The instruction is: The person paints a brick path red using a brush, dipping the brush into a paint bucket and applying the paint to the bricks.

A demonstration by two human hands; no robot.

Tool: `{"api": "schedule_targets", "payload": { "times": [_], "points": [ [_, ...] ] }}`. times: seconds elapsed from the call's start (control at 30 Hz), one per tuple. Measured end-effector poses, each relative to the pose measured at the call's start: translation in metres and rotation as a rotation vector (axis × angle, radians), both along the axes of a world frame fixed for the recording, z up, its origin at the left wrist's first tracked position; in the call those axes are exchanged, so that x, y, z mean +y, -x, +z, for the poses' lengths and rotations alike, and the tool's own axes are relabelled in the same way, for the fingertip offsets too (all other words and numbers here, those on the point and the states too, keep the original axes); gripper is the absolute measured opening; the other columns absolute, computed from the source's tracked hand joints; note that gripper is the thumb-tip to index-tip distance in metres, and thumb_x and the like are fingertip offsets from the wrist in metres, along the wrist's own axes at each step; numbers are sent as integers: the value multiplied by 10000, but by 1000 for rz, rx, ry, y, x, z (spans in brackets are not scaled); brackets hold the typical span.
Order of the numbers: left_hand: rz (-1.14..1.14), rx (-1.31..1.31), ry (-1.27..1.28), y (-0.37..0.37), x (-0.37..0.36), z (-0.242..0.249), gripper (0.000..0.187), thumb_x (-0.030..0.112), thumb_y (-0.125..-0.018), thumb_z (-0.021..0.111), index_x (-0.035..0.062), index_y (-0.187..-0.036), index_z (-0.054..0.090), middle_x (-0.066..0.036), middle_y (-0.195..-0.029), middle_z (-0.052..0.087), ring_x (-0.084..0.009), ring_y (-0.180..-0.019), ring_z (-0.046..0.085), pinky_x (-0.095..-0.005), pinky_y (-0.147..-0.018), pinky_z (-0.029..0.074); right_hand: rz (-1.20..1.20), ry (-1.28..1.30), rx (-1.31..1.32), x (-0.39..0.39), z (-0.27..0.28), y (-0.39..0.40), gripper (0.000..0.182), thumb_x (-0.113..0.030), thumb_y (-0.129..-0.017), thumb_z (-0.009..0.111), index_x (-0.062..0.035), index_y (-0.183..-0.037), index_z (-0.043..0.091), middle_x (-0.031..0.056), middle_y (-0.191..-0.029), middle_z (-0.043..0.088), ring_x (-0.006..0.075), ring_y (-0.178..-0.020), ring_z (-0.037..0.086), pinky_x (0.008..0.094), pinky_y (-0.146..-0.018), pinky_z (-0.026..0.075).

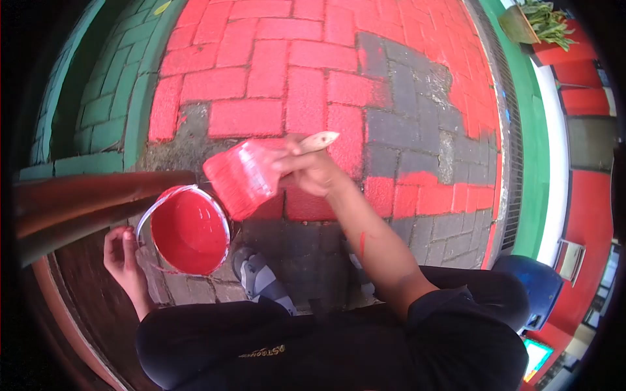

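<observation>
My right hand (310, 171) is closed around a wide paintbrush (241, 179), whose wooden handle tip (321, 141) sticks out past my fingers. Its bristles are thick with red paint and hang over the ground beside the paint bucket (226, 242). Red paint (186, 231) coats the inside of this bucket. On the bucket's left, my left hand (124, 264) has its fingers curled at the wire handle (145, 218), apparently gripping it. A red streak of paint marks my right forearm.
Red-painted pavers (261, 65) spread ahead, with unpainted grey pavers (411, 98) to the right. A green curb (140, 98) and brown pipe-like rail (98, 199) lie left. At right are a drain grate (512, 130), potted plant (521, 26) and blue object (531, 287).
</observation>
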State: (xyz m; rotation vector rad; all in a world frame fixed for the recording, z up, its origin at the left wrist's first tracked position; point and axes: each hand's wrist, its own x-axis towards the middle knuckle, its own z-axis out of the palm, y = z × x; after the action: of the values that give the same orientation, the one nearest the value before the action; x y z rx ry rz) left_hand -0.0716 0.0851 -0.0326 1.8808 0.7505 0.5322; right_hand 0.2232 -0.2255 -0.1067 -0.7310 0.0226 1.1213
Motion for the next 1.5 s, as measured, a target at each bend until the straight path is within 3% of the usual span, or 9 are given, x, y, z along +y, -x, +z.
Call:
{"api": "schedule_targets", "payload": {
  "times": [0.17,0.37,0.97,1.03,1.13,1.2,1.3,1.37,1.5],
  "points": [
    [305,-175,-49,4,3,-6,154,210,-1044,630,60,-1011,624,-1,-893,609,-80,-836,581,-230,-743,487,-337,-47,-62,-88,-38,-77,329,101,-864,655,-188,-858,497,107,-1038,727,292,-1008,721,546,-808,640],
    [254,-133,-14,6,-7,-1,188,241,-1061,606,60,-1009,622,-6,-884,601,-78,-807,570,-229,-724,483,-458,191,-292,-183,-33,-130,330,92,-873,666,-175,-859,472,98,-973,700,242,-946,733,445,-730,677],
    [215,-192,-58,15,23,-15,197,224,-1073,578,30,-1057,610,-22,-879,591,-93,-792,547,-236,-712,446,-628,993,-404,-280,-60,-169,306,22,-820,687,-172,-906,466,33,-922,667,216,-826,710,428,-674,604],
    [177,-204,-57,20,22,-18,196,224,-1077,571,33,-1054,610,-23,-890,589,-93,-802,543,-238,-720,443,-668,1101,-498,-300,-49,-179,159,-3,-819,673,-110,-858,562,29,-827,676,186,-752,702,413,-620,581],
    [176,-174,-38,25,19,-25,197,227,-1079,568,37,-1042,609,-14,-900,576,-88,-803,523,-233,-727,418,-496,1626,-1336,-294,-34,-179,241,-209,-886,741,-29,-727,738,113,-647,686,175,-649,703,382,-628,556],
    [165,-157,-41,22,19,-25,200,231,-1078,571,40,-1029,609,-7,-901,567,-83,-805,507,-227,-727,397,-375,1687,-1336,-238,-45,-160,246,-348,-904,736,-113,-881,805,147,-798,741,246,-756,747,396,-712,577],
    [183,-169,-24,21,25,-24,202,233,-1078,571,40,-1031,611,-5,-909,570,-80,-812,505,-229,-727,395,-325,1479,-1439,-149,-44,-117,197,-268,-842,736,-140,-976,803,138,-957,759,358,-849,723,415,-800,576],
    [187,-172,-30,18,22,-17,207,236,-1078,570,38,-1032,613,-7,-911,572,-81,-809,504,-232,-724,395,-115,1357,-1269,-132,-29,-116,107,-187,-811,751,-82,-830,755,106,-830,752,282,-722,712,382,-696,561],
    [169,-152,-61,22,23,-21,212,233,-1079,572,29,-1039,618,-14,-929,586,-91,-831,529,-240,-758,430,-338,1067,-1039,-129,-17,-126,169,-42,-795,735,-77,-669,629,5,-648,631,96,-652,606,288,-573,498]
  ]
}}
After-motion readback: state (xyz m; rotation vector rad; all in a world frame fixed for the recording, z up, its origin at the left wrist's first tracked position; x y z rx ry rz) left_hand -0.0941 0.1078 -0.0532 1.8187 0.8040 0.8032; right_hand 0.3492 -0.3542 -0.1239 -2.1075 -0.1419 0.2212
